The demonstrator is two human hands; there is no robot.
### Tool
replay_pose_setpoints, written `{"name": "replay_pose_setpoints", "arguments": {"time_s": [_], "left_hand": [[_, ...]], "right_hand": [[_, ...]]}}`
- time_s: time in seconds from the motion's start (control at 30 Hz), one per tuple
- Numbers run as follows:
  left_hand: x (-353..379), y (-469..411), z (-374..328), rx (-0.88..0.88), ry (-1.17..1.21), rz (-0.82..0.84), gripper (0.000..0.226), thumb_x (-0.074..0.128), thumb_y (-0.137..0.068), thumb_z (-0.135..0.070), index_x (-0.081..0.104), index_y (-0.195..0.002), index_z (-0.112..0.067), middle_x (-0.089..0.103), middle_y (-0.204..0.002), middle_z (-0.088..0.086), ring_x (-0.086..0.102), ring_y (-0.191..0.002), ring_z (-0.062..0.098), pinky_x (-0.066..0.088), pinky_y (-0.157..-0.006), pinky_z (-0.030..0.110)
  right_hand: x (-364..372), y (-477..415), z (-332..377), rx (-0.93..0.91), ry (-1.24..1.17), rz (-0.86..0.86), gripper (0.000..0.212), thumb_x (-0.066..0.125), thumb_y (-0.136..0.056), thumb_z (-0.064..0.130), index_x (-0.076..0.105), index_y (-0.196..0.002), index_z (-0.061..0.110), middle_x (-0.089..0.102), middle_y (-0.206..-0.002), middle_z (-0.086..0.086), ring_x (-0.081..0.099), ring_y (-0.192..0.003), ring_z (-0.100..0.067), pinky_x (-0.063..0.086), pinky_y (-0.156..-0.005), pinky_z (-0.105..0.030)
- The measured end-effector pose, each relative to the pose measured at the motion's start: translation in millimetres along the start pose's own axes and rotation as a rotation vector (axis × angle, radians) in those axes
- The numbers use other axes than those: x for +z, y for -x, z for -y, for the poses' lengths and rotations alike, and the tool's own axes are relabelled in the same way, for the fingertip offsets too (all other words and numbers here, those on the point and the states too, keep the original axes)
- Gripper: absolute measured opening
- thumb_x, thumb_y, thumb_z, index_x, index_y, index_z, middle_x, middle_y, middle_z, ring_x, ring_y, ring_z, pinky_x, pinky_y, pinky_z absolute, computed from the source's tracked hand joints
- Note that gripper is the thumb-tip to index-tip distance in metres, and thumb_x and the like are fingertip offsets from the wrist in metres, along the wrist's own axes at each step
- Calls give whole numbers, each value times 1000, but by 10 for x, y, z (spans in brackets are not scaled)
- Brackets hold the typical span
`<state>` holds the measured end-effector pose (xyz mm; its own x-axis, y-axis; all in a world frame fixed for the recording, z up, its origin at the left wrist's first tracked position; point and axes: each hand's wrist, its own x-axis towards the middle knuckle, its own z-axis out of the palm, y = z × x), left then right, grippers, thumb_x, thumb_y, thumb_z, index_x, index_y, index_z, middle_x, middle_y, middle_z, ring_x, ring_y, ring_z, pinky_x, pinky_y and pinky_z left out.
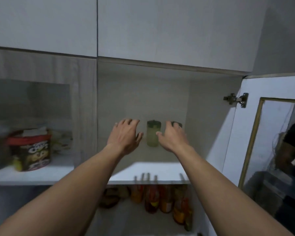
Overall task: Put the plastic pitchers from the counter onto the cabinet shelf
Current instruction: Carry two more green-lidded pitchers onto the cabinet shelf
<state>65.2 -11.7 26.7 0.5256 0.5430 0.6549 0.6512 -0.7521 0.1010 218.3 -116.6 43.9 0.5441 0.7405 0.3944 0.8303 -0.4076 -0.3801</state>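
A pale green plastic pitcher (152, 133) with a dark lid stands upright at the back of the white cabinet shelf (160, 169). A second pitcher (177, 124) stands to its right, mostly hidden behind my right hand; only its dark lid shows. My left hand (125, 136) hovers just left of the green pitcher with fingers spread and holds nothing. My right hand (173, 137) is between the two pitchers with fingers apart, its fingertips at the second pitcher's lid; whether it touches is unclear.
The cabinet door (262, 133) stands open at the right on a metal hinge (236, 99). Several sauce bottles (160, 198) fill the shelf below. To the left, another compartment holds a red-lidded snack tub (30, 150) and some bags.
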Motion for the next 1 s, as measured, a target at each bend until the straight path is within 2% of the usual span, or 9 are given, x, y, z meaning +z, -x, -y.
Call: {"name": "replay_pose_setpoints", "arguments": {"time_s": [0.3,0.5,0.7,0.87,1.0], "left_hand": [[-974,1396,470,-214,-167,-117,48,49,-92,-45,54,-130,-17,61,-123,11,55,-114,29,45,-97,43],[-1618,2427,1047,-441,-307,-93,43,48,-89,-44,57,-122,-18,63,-124,8,54,-116,30,42,-98,44],[-2204,3302,1521,-614,-427,-95,45,47,-93,-44,55,-127,-16,58,-129,9,49,-122,30,41,-101,46],[-2615,3893,1997,-738,-499,-85,48,46,-93,-45,52,-133,-18,55,-136,10,45,-129,30,37,-105,46],[-2843,4411,2375,-845,-523,-120,48,47,-94,-45,51,-134,-19,53,-138,10,44,-130,29,37,-106,46]], "right_hand": [[39,908,898,-266,-97,126,71,47,-98,47,22,-158,17,33,-158,-18,27,-147,-37,29,-116,-56],[303,1483,1691,-441,-211,224,72,49,-97,47,25,-157,16,36,-155,-19,30,-145,-38,32,-115,-57],[638,2083,2646,-591,-296,324,65,53,-91,46,39,-148,18,46,-144,-21,41,-136,-41,37,-111,-54],[912,2521,3408,-700,-325,361,70,52,-92,49,34,-151,16,42,-148,-23,42,-136,-42,38,-110,-55],[1187,2942,3950,-767,-355,414,70,50,-96,47,27,-155,16,36,-154,-23,34,-142,-41,36,-112,-54]]}}
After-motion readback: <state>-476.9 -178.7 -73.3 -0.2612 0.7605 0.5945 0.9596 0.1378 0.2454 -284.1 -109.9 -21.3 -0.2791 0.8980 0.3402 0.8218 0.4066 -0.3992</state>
